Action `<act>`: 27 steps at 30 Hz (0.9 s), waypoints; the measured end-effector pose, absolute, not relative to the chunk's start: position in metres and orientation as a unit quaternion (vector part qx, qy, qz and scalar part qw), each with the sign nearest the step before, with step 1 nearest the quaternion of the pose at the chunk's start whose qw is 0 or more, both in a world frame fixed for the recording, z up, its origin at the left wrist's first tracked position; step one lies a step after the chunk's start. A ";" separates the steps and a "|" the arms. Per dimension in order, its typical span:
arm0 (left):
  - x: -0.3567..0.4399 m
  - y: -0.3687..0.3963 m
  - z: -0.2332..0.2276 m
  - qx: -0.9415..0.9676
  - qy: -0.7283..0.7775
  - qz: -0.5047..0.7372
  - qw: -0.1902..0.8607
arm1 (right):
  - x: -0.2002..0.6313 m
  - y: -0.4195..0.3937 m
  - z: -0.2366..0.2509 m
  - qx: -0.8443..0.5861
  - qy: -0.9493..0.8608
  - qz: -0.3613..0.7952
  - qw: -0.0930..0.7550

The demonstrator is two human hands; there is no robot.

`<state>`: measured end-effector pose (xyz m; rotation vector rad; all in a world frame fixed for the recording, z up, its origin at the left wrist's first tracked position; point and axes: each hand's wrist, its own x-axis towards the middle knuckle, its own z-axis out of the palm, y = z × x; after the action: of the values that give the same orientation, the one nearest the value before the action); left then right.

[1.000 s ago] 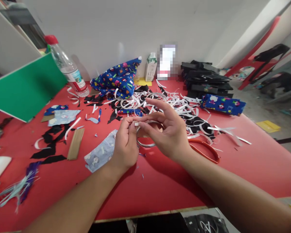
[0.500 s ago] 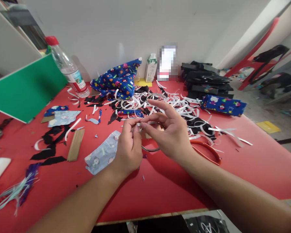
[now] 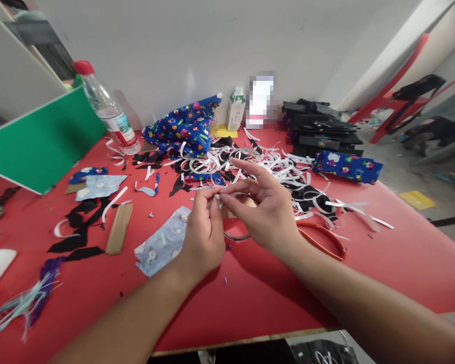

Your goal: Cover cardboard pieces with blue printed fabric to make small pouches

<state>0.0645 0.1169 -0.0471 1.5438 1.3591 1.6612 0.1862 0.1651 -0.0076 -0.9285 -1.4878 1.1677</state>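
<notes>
My left hand and my right hand meet above the red table, fingertips pinched together on a thin white strip that curls in a loop below them. The right hand's other fingers are spread. A light blue printed fabric piece lies just left of my left hand. Red-handled scissors rest on the table under my right wrist, partly hidden.
A heap of white strips and black scraps lies behind my hands. Blue patterned fabric, a plastic bottle, a small carton, stacked black pieces, a blue pouch and a green board ring the table.
Both hands shifted slightly right and down, still pinching the strip; the loop below them has swung a little. The camera tilted down a bit.
</notes>
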 end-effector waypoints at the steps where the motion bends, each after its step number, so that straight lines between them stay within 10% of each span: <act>1: 0.065 0.116 -0.047 0.561 0.494 0.612 0.258 | 0.186 0.165 -0.008 -0.381 -0.613 0.483 0.495; 7: 0.068 0.112 -0.044 0.509 0.431 0.637 0.387 | 0.187 0.163 -0.006 -0.371 -0.621 0.484 0.494; 27: 0.057 0.128 -0.048 0.457 0.481 0.675 0.321 | 0.199 0.180 -0.005 -0.422 -0.645 0.422 0.477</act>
<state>0.0575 0.1284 -0.0484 1.2008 1.2633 1.7742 0.1987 0.1796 -0.0049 -1.0317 -1.5756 1.0297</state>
